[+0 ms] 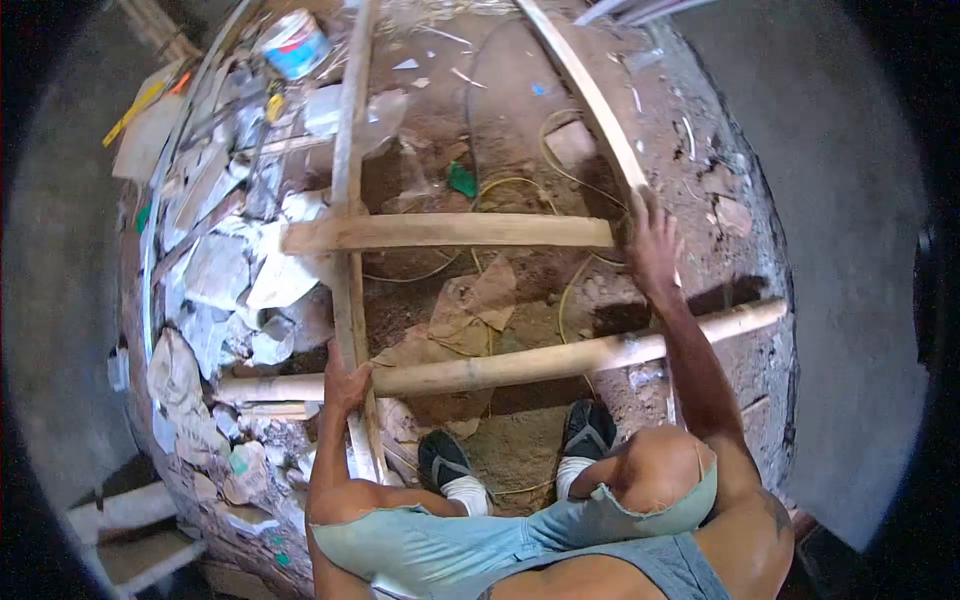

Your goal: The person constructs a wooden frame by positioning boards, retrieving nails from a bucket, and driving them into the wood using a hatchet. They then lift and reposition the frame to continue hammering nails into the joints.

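Note:
My left hand (pixel 347 380) is wrapped round a long wooden strip (pixel 350 190) that runs away from me on the left, just where it crosses a bamboo pole (pixel 500 368). On the right, my right hand (pixel 655 245) rests over the near part of a second long strip (pixel 585 90), beside the right end of a flat wooden crosspiece (pixel 450 231). The crosspiece lies level between the two long strips, its left end passing beyond the left strip. My right fingers point forward; their underside is hidden. The bamboo pole lies crosswise under my right forearm.
Rubble and plastic scraps (pixel 220 270) cover the left side. A paint bucket (pixel 295 45) stands at the back left, near a yellow tool (pixel 135 112). Thin yellow cord (pixel 563 300) loops over the dirt. A concrete edge (pixel 785 300) runs along the right.

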`<action>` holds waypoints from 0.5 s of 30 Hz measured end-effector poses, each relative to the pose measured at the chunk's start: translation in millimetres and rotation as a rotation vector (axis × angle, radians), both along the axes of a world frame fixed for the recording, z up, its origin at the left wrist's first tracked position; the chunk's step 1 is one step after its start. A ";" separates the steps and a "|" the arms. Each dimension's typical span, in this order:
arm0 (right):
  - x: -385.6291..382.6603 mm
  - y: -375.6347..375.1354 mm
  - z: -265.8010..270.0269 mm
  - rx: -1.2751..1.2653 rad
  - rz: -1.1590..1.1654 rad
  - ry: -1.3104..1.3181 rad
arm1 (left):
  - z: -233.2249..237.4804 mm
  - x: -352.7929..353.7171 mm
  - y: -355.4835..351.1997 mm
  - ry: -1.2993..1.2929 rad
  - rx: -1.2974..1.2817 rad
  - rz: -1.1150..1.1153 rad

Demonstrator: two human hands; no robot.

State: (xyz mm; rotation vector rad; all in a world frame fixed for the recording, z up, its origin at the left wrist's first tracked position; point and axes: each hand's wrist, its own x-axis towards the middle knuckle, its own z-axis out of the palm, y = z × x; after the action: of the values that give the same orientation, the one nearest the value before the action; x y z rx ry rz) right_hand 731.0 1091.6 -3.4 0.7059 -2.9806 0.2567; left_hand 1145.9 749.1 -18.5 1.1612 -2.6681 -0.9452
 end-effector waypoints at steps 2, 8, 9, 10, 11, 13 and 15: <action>-28.9 28.1 -35.7 -0.122 0.305 0.257 | -7.7 1.1 -11.3 0.025 0.017 0.008; -8.3 -9.1 -6.0 -0.292 0.459 0.310 | -3.0 4.2 -9.2 0.078 0.142 0.009; 3.1 -26.7 8.2 -0.350 0.568 0.263 | -8.6 5.8 -19.0 0.073 0.002 0.048; 13.7 -42.6 18.5 -0.396 0.653 0.212 | -13.7 5.0 -30.0 0.067 -0.124 0.063; 12.2 -50.3 -2.1 -0.212 0.613 0.036 | -19.7 6.5 -52.8 0.137 -0.030 0.094; -10.4 -63.7 -35.1 0.065 0.579 -0.159 | -38.0 2.1 -117.3 0.389 0.322 0.342; -15.5 -66.4 -31.7 0.152 0.581 -0.194 | 0.2 -41.4 -134.7 0.426 0.341 0.489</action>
State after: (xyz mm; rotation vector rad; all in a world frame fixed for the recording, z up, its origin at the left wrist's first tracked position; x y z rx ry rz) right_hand 715.5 1025.2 -35.1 1.6456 -2.9091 0.1295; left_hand 1104.5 614.4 -18.4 1.3890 -1.8225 -1.3830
